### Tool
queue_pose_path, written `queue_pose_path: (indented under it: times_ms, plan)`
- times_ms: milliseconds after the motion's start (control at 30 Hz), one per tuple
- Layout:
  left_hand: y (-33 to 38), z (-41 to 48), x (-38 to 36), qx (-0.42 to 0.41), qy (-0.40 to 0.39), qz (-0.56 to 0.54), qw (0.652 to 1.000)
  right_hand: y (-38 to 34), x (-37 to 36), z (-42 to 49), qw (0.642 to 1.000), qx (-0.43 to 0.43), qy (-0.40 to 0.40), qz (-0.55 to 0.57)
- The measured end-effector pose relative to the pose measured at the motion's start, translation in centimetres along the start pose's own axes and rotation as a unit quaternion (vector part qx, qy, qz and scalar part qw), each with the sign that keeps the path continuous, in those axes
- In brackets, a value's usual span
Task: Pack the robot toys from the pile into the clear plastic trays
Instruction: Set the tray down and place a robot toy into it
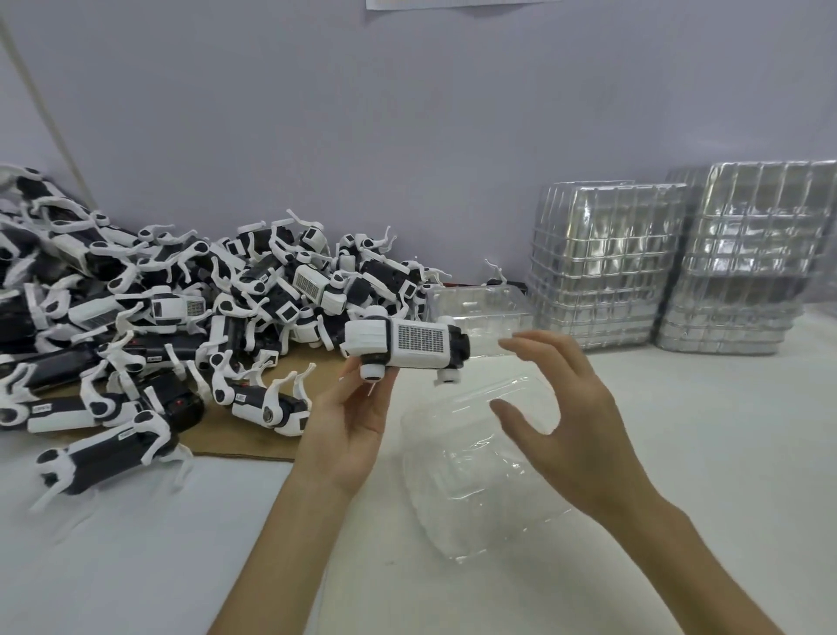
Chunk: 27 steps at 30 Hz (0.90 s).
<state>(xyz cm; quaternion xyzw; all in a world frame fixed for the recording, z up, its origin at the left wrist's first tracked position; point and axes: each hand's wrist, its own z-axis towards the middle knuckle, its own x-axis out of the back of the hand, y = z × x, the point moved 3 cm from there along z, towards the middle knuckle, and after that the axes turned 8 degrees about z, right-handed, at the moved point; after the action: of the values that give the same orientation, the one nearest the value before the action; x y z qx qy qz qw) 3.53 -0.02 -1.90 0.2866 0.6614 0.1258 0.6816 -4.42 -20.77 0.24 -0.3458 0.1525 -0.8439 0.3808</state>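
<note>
I note left hand [348,430] pinching white-and-black plastic robot toy [407,344] from beneath | right hand [561,408] slack, empty, beside its black end | clear plastic tray [480,480] under fingers [539,351] | risk: shallow pinch slips, toy drops

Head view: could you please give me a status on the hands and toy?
Left hand holds robot toy from below. Right hand open, beside toy. Clear tray empty beneath; nothing blocking.

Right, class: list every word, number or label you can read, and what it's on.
Nothing is legible.
Small white stickers on the piled black-and-white robot toys: too blurred to read.
White robot toy with grid panel, held by the left hand: no text.
White paper on the wall: cropped, blank.
</note>
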Motion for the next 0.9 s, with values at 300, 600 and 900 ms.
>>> queue_pose_path:
  times_ms: [300,600,900]
  plan:
    - [-1.1,-1.1,-1.6,0.06,-0.111,0.023,0.992,-1.4,-0.8,-0.4,0.992,0.102,0.069,-0.004]
    - [-2.0,-1.8,-2.3,0.011,-0.107,0.12,0.987,-0.7,0.1,-0.1,0.992,0.106,0.056,0.025]
    - [-1.1,-1.3,-2.4,-0.014,-0.144,0.212,0.967,-0.9,0.3,-0.1,0.985,0.105,0.137,0.013]
